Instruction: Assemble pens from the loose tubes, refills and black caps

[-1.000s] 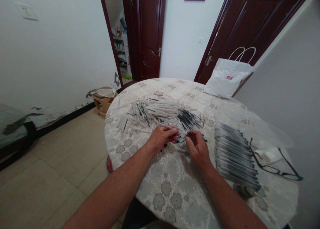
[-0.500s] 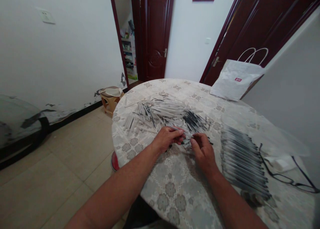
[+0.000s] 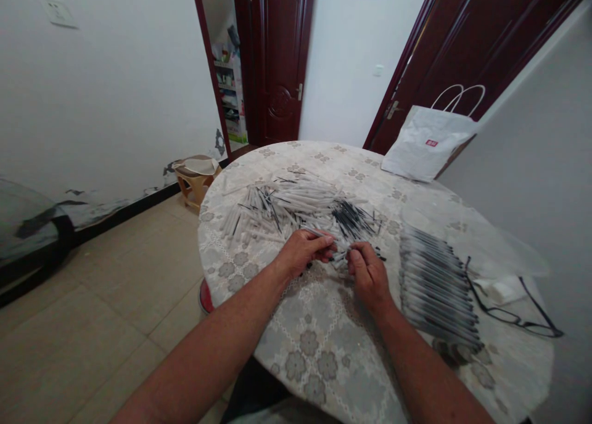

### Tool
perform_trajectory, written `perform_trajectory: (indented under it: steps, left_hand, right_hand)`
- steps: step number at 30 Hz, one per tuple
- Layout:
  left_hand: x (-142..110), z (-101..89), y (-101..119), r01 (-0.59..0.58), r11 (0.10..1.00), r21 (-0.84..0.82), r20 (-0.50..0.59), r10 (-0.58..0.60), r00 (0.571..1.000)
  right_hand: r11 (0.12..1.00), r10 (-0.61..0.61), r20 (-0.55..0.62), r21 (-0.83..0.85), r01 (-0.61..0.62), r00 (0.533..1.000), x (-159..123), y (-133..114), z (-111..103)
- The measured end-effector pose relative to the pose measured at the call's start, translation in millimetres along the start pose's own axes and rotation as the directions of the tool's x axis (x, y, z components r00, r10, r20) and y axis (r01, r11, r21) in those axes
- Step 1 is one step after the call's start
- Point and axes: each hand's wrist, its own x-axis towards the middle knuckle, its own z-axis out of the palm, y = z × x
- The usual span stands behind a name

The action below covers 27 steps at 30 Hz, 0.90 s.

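Note:
My left hand (image 3: 306,251) is closed around a thin pale pen barrel (image 3: 314,232), which points up and to the left from its fingers. Close by on the right, my right hand (image 3: 371,275) has its thumb and forefinger pinched together; whatever is between them is too small to make out. Just beyond both hands spreads a loose heap of whitish pen barrels (image 3: 305,199). A bunch of thin black sticks (image 3: 350,219) lies at the heap's right side. Small pale and black-tipped pieces (image 3: 341,256) lie between the hands, partly covered by fingers.
To the right lies a neat row of pens (image 3: 437,288), with black-framed glasses (image 3: 522,325) beside it. Clear plastic film (image 3: 513,245) lies behind the row. A white paper bag (image 3: 428,143) stands at the table's back right. A stool (image 3: 197,180) stands by the wall.
My right hand's thumb and fingers have come together and moved slightly closer to my left hand. The left hand still holds the pen barrel. The whole view has shifted a little.

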Motion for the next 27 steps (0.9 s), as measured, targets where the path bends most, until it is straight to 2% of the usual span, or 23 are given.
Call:
perform_trajectory:
  steps: [6,10,15,22,27]
  left_hand:
    - [1.5,-1.9,-0.3,-0.005,1.000,-0.001,0.012,0.005,1.000]
    - [1.6,-1.7,-0.2,0.006,1.000,0.024,0.017,-0.006,1.000]
    - [1.5,-0.3,0.8,-0.009,1.000,0.021,-0.009,0.009,1.000]
    - [0.2,0.7,2.5,-0.028,0.998,0.057,0.021,0.027,0.999]
    - [0.3,1.5,2.3,-0.024,0.997,0.073,-0.004,0.024,1.000]
  right_hand:
    - [0.999,-0.008,0.001,-0.044,0.008,1.000,1.1,-8.3,-2.3]
    - [1.000,0.018,0.040,-0.003,-0.018,0.999,1.8,-7.4,-1.9]
    - [1.000,0.011,-0.014,0.013,-0.011,1.000,1.7,-8.8,-2.5]
    - [0.999,-0.010,0.006,-0.050,0.011,1.000,3.3,-14.5,-5.2]
    - [0.999,0.010,0.009,-0.052,-0.010,1.000,4.0,-9.7,-2.7]
